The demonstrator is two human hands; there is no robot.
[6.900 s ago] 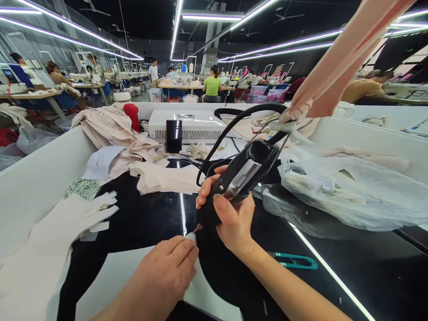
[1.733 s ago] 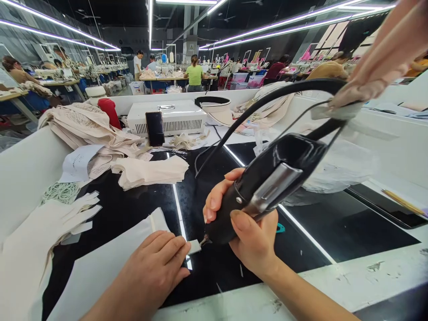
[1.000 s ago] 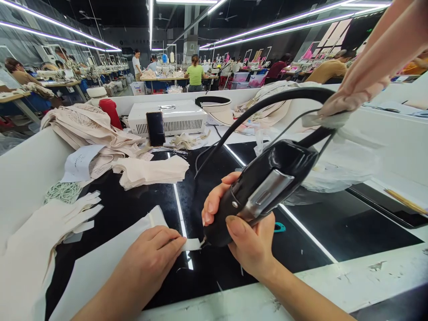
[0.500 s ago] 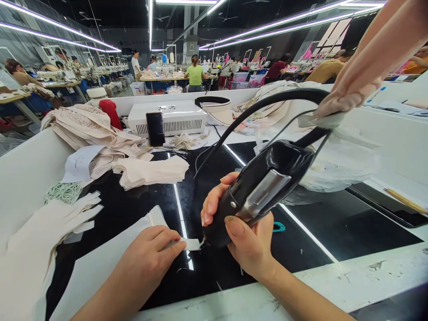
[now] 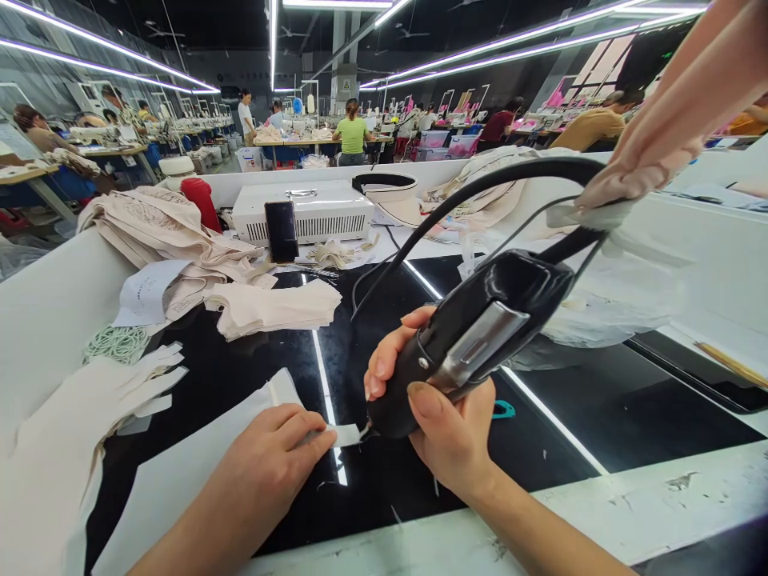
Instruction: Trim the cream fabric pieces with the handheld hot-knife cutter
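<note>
My right hand is wrapped round a black handheld tool with a metal plate on its side. The tool slants down to the left, and its thin tip is at the end of a small white strip. Thumb and fingers of my left hand pinch that strip over the black glossy tabletop. Under my left hand lies a large pale fabric piece. A thick black cable arches from the tool, tied with pale cloth at the upper right.
Fabric strips, a green cord bundle and stacked cloth lie left. A phone leans against a white box. A teal item and clear plastic are right. Several people sit at distant tables.
The view has shifted slightly, so most things appear a little further right. Both hands keep their hold, and the tool tip stays by the strip's end.
</note>
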